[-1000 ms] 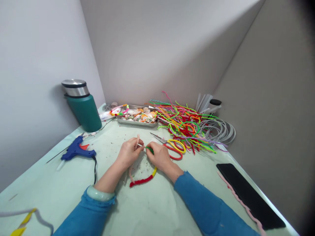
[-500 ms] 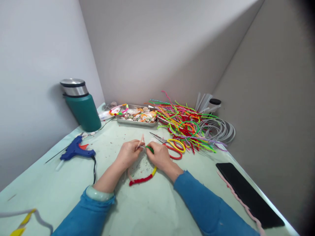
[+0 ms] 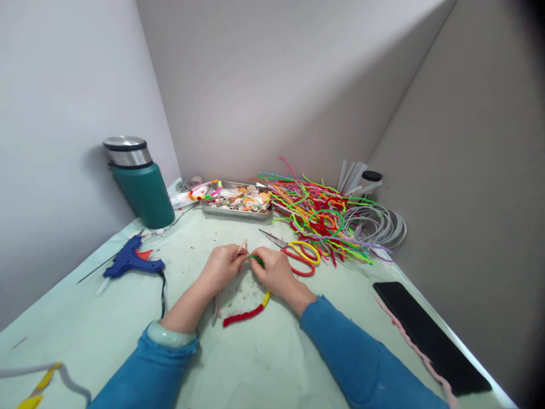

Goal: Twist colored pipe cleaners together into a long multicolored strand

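Observation:
My left hand [image 3: 225,265] pinches a pale pink pipe cleaner [image 3: 243,245], whose tip pokes up past the fingers. Against its fingertips, my right hand [image 3: 272,267] is closed on the green end of a multicoloured pipe cleaner strip [image 3: 243,316]. That strip runs down from the right hand through yellow to red and rests on the table in a curve. A pale strand hangs beneath the left wrist. Where the two ends meet, the fingers partly cover them. Scissors [image 3: 304,253] with red and yellow handles lie just beyond the right hand.
A blue glue gun [image 3: 131,258] and a green bottle [image 3: 147,190] stand on the left. A metal tray [image 3: 238,213] of small pieces sits at the back. Right of it are piled pipe cleaners [image 3: 315,210] and a grey coil [image 3: 383,224]. A black phone-like slab [image 3: 430,338] lies at right.
The hands have drawn together, the green end now meeting the left fingertips. The pink tip has tilted and sits lower. The pale strand has shifted left, away from the red end.

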`<state>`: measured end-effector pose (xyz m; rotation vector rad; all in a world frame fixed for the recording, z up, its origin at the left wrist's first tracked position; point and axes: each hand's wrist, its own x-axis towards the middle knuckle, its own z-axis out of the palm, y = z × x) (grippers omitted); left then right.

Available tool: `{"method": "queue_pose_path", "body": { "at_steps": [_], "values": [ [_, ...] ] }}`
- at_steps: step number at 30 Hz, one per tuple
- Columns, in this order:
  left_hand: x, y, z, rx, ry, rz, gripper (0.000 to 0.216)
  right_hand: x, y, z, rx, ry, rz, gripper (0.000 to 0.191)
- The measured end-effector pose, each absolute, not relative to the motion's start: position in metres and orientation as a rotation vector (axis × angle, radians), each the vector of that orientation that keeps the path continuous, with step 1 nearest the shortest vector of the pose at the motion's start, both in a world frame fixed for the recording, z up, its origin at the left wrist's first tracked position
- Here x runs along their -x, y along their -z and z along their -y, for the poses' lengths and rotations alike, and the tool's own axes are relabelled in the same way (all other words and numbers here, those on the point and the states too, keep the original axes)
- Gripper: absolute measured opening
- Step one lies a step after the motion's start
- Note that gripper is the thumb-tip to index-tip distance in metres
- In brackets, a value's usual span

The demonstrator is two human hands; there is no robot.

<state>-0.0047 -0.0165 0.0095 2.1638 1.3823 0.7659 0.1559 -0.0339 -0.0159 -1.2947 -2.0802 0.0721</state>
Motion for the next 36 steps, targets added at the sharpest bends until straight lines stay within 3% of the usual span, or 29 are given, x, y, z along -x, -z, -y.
{"method": "queue_pose_path", "body": {
  "at_steps": [24,36],
  "values": [
    [0.0048,-0.0088,0.0152,-2.364,-0.85,-1.456,0.021,-0.1572,0.0134,0.0342,1.276,-0.091,2.027,0.012],
    [0.0046,-0.0114,0.0183,-1.75,-0.74,-1.295,0.034,-0.1579,0.0134,0.0358,1.246,-0.077,2.054,0.011]
  ]
}}
